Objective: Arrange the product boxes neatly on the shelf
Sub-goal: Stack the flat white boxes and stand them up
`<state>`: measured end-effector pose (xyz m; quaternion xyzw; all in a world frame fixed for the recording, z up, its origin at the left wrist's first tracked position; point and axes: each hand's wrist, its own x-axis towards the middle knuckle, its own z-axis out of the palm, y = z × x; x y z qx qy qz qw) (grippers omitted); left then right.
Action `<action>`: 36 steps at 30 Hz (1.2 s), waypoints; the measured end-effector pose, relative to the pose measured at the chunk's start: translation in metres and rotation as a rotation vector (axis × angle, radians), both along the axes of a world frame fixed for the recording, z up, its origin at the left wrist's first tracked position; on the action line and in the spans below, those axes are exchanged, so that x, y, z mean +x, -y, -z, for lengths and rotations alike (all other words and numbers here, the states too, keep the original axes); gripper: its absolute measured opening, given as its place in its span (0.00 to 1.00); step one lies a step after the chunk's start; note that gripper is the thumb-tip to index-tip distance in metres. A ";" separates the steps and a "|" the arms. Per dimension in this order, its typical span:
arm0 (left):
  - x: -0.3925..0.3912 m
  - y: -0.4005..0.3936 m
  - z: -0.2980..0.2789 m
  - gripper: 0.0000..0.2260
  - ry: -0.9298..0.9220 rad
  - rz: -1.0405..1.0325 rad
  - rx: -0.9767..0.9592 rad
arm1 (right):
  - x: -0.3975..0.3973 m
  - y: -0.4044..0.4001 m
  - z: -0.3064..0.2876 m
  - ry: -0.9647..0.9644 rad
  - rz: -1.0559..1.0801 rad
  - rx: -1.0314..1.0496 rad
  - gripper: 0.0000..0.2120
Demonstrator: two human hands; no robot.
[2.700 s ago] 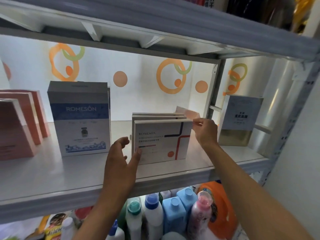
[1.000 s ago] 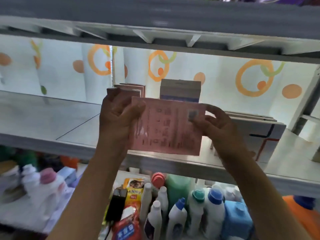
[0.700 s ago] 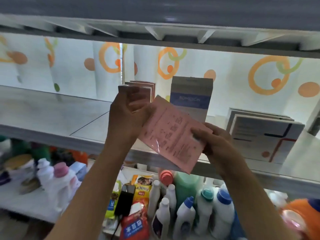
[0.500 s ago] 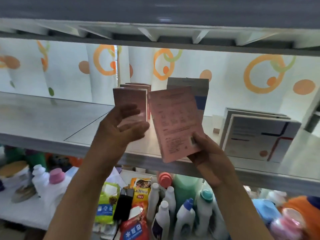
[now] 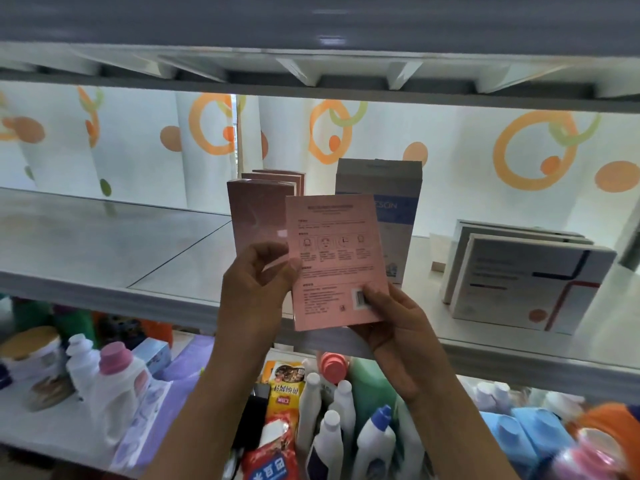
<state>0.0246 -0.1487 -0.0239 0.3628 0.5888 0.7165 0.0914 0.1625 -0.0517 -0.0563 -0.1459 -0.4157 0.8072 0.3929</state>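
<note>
The right hand (image 5: 391, 327) grips a flat pink box (image 5: 334, 258) by its lower right corner, thumb curled across the printed back near the barcode, holding it upright in front of the shelf (image 5: 104, 251). The left hand (image 5: 258, 285) pinches the box's left edge. Just behind that hand stands a row of darker pink boxes (image 5: 256, 209); behind the held box, a tall grey-and-blue box (image 5: 384, 181). Farther right, white boxes (image 5: 530, 282) stand together. Below the hands stand bottles (image 5: 332, 427).
</note>
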 end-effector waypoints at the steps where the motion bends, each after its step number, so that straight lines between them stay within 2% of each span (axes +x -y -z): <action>1: 0.002 -0.001 0.000 0.07 -0.032 -0.043 -0.019 | -0.001 0.004 -0.004 0.007 0.050 0.059 0.17; 4: 0.012 0.000 -0.002 0.10 -0.085 -0.048 -0.059 | -0.007 0.021 -0.014 0.032 0.178 0.318 0.16; 6: 0.018 0.004 -0.009 0.13 -0.051 0.109 -0.045 | -0.012 0.033 -0.017 0.065 0.195 0.507 0.17; 8: 0.019 0.009 -0.012 0.16 0.037 0.268 0.022 | -0.020 0.042 -0.014 0.126 0.155 0.686 0.23; 10: 0.010 0.012 -0.011 0.16 0.170 0.324 0.088 | -0.028 0.047 -0.009 0.194 0.135 0.839 0.29; 12: -0.001 0.013 -0.007 0.18 0.302 0.349 0.149 | -0.032 0.046 -0.006 0.236 0.179 0.915 0.29; 14: -0.012 0.014 -0.003 0.16 0.347 0.340 0.218 | -0.034 0.043 -0.008 0.237 0.248 0.931 0.28; 17: -0.022 0.016 0.005 0.11 0.317 0.267 0.249 | -0.037 0.039 -0.008 0.262 0.320 0.923 0.26; 21: -0.029 0.018 0.007 0.08 0.302 0.162 0.258 | -0.039 0.039 -0.006 0.245 0.270 0.879 0.19; 24: -0.033 0.018 0.007 0.16 0.336 0.099 0.216 | -0.041 0.037 -0.005 0.292 0.374 0.878 0.17; 27: -0.040 0.019 0.008 0.19 0.309 0.109 0.203 | -0.045 0.030 -0.007 0.354 0.511 0.882 0.17; 31: -0.048 0.022 0.006 0.17 0.286 0.100 0.255 | -0.050 0.022 -0.006 0.271 0.315 0.766 0.22; 36: -0.055 0.018 0.012 0.09 0.187 -0.071 0.225 | -0.062 0.020 0.002 0.369 0.240 0.770 0.20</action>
